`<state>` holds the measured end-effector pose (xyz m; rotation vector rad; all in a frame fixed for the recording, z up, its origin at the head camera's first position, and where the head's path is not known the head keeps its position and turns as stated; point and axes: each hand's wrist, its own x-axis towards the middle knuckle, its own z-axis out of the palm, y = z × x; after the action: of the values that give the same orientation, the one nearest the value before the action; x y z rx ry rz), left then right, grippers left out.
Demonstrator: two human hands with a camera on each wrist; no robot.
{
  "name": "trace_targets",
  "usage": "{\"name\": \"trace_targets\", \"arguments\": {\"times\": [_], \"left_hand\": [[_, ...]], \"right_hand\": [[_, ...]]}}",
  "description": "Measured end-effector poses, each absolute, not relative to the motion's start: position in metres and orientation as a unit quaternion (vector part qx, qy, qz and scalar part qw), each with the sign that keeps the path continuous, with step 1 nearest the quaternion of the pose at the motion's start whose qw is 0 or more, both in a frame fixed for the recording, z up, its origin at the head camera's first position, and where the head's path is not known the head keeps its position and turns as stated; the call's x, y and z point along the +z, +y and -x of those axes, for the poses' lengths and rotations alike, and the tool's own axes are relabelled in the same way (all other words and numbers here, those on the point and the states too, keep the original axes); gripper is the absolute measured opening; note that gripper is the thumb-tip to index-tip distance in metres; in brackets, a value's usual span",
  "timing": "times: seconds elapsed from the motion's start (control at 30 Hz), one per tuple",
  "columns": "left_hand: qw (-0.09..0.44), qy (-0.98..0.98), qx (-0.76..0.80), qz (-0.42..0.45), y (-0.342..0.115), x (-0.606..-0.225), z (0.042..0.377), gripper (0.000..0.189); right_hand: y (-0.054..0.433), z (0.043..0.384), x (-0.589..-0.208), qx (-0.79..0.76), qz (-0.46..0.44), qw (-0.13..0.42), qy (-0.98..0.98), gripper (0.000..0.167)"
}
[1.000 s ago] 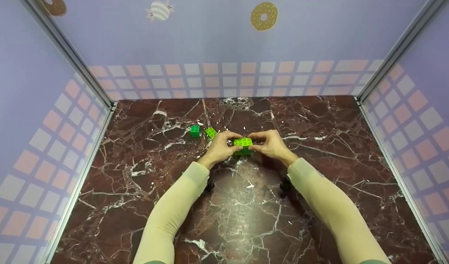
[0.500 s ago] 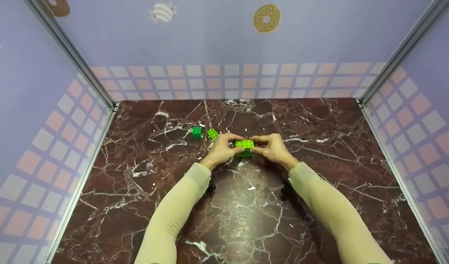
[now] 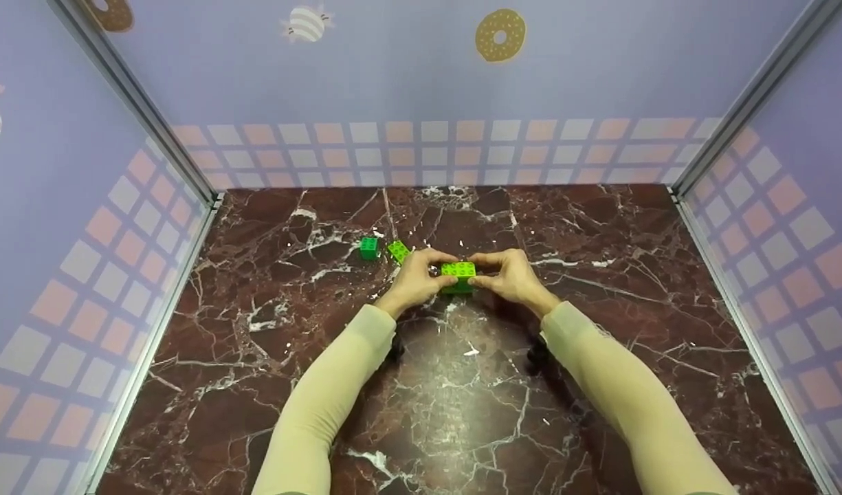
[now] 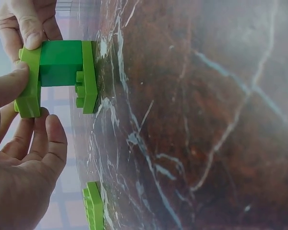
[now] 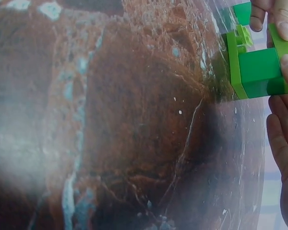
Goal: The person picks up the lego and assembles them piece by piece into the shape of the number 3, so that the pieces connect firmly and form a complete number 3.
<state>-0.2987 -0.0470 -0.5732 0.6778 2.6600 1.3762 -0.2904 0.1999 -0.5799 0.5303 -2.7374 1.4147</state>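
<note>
Both hands hold a thin light green toy brick [image 3: 458, 269], studs up. My left hand [image 3: 415, 280] pinches its left end between thumb and fingers. Its right end is pinched by my right hand [image 3: 513, 275], thumb on the near side. Under that brick is a dark green block [image 4: 61, 62], standing on the right part of another thin light green brick [image 4: 89, 91] at the table. Bare studs show on this bottom brick's left end in both wrist views. The top brick overhangs the dark green block on the left.
To the left on the dark red marbled table [image 3: 448, 399] lie a loose dark green block [image 3: 369, 247] and a loose thin light green brick [image 3: 397, 251], partly behind the left hand. Patterned panels [image 3: 434, 82] enclose the back and both sides.
The whole head view has shifted slightly. Both hands stay on the top brick at the stack, with hardly any movement, and the loose bricks lie where they were.
</note>
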Motion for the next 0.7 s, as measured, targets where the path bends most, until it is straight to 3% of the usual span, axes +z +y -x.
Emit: {"name": "trace_targets", "arguments": {"times": [0.7], "left_hand": [[0.026,0.865,0.439,-0.240,-0.0477,-0.5763,0.2978,0.038]], "right_hand": [[0.1990,0.2893,-0.5793,0.439,-0.171,0.016,-0.882,0.043]]}}
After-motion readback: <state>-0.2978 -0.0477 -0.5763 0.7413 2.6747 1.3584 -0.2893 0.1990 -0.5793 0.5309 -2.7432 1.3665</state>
